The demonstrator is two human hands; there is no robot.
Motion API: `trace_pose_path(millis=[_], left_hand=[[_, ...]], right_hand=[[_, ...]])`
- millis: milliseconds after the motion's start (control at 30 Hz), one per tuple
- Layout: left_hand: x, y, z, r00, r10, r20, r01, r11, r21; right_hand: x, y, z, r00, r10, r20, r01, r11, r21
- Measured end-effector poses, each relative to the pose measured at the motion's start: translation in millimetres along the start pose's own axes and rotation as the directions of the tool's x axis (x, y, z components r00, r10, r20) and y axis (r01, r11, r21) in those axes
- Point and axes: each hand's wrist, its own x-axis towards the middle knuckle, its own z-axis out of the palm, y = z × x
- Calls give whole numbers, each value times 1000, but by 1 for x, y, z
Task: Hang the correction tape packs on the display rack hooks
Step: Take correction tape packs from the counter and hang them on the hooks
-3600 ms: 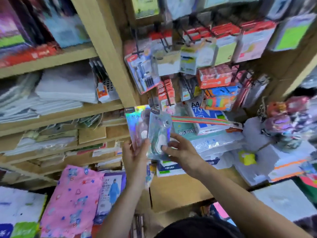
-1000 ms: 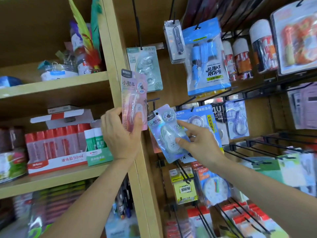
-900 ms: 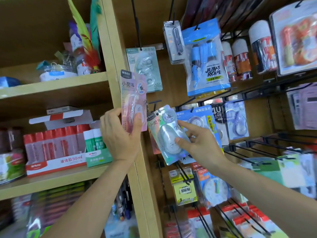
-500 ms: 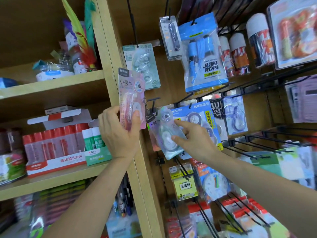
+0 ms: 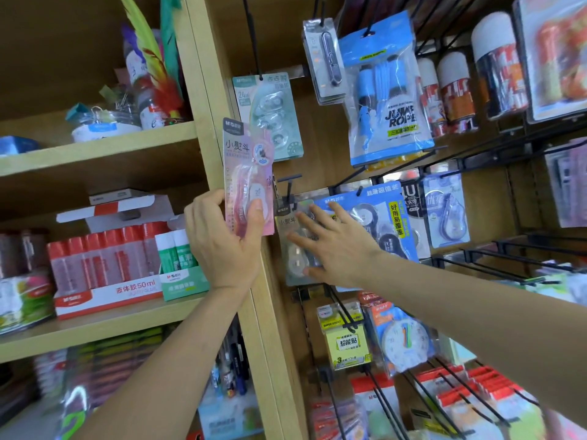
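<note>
Wooden shelf (image 5: 95, 150): far left and well apart from the work; boxed red glue bottles (image 5: 104, 271) stand on the level below.
Left hand (image 5: 222, 246): fingers and thumb curl round the lower half of the pink pack, with the thumb pressed on its blister front.
Pink pack (image 5: 247, 176): a correction tape pack, held upright in front of the wooden post (image 5: 206, 74) and not on any hook.
Hook (image 5: 288, 185): a short black peg with a crossbar tip, just right of the post and directly above the silver pack's header.
Silver pack (image 5: 293, 249): the second correction tape pack, lying against the back panel under that hook. Its header sits at the peg, but I cannot tell whether the hole is fully threaded.
Right hand (image 5: 336, 249): fingers straight and spread, resting flat on the silver pack — it grasps nothing.
Blue pack (image 5: 390, 223): a hanging neighbour just right of the silver one, partly behind the right hand.
Step in hand: probably the end of hanging the silver pack, with the flat hand settling it against the panel.
Next move: likely the pink pack's turn. That calls for a free hand on its header, lining the hole up with the peg tip, easing it past the crossbar — then sliding it back without knocking the silver pack off.
</note>
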Motion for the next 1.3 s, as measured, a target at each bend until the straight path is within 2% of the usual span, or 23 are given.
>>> trace_pose_path(millis=[167, 267, 333, 433, 500, 600, 633, 733, 767, 800, 967, 1100, 1200, 1300], left_hand=[[1, 2, 0, 999, 37, -4, -37, 999, 27], [2, 3, -1, 998, 60, 6, -60, 997, 50], [2, 2, 0, 997, 78, 7, -78, 996, 52], [1, -1, 1, 997, 77, 12, -78, 996, 41], [1, -2, 2, 998, 66, 16, -67, 997, 36], [2, -1, 1, 998, 63, 20, -64, 998, 30], [2, -1, 1, 998, 66, 25, -67, 997, 28], [2, -1, -1, 995, 89, 44, -89, 996, 7], [2, -2, -1, 994, 93, 51, -93, 996, -2], [2, -3, -1, 994, 91, 55, -90, 996, -10], [1, 0, -2, 999, 50, 8, -49, 994, -94], [0, 2, -5, 997, 73, 6, -72, 991, -109], [-1, -1, -12, 983, 135, 126, -125, 989, -80], [-8, -13, -31, 919, 241, 313, -238, 970, -47]], right_hand=[[29, -12, -5, 970, 81, 231, -29, 975, -222], [36, -12, -9, 951, 102, 290, -45, 979, -198], [34, -10, -12, 969, 55, 243, -36, 996, -84], [21, -1, -19, 997, 48, 61, -63, 954, 293], [8, 7, -26, 992, 124, -18, -91, 814, 573], [-12, 14, -39, 963, 270, -25, -134, 556, 820], [-15, 14, -43, 951, 310, -3, -139, 434, 890], [-14, 10, -56, 929, 345, 131, -116, -63, 991], [-11, 9, -61, 925, 336, 177, -120, -181, 976], [-7, 8, -67, 922, 326, 210, -130, -251, 959], [14, -10, -87, 913, 292, 284, -143, -423, 895], [27, -21, -85, 901, 282, 329, -135, -539, 831], [24, -18, -81, 906, 256, 337, -118, -612, 782], [12, -12, -76, 912, 251, 324, -119, -593, 796]])
